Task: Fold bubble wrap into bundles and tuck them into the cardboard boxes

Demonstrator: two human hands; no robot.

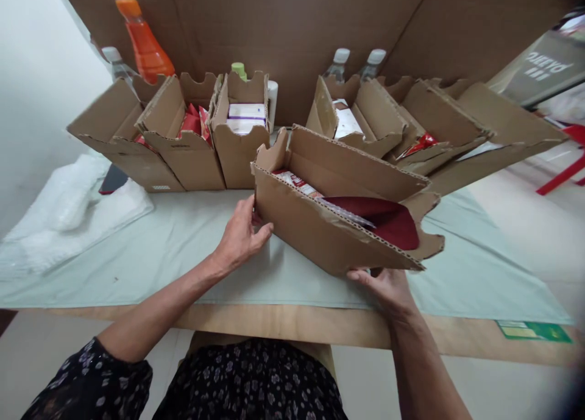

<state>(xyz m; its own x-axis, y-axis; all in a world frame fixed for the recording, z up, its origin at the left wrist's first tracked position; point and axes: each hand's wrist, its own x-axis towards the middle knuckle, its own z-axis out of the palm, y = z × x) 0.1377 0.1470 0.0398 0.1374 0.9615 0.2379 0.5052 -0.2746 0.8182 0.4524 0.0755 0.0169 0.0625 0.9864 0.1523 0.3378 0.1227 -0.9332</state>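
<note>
Tilted above the table is an open-topped cardboard box point(311, 216), held between my two hands. My left hand point(242, 234) grips its left end, thumb along the near side and fingers partly hidden behind the end wall. Under the lower right corner, my right hand point(384, 286) supports the box, its fingers mostly hidden beneath. Inside lie a dark red item point(388, 219), a clear plastic wrapper point(350, 213) and a red-and-white packet point(297, 181). The kinds of these contents cannot be made out fully.
Behind stand several cardboard boxes point(242, 158) with packets and cartons inside. An orange bottle point(148, 48) and clear bottles are at the back cardboard panel point(256, 24). Bubble wrap point(68, 206) lies left on the pale green cloth point(183, 249). A green card point(532, 331) rests at the front right edge.
</note>
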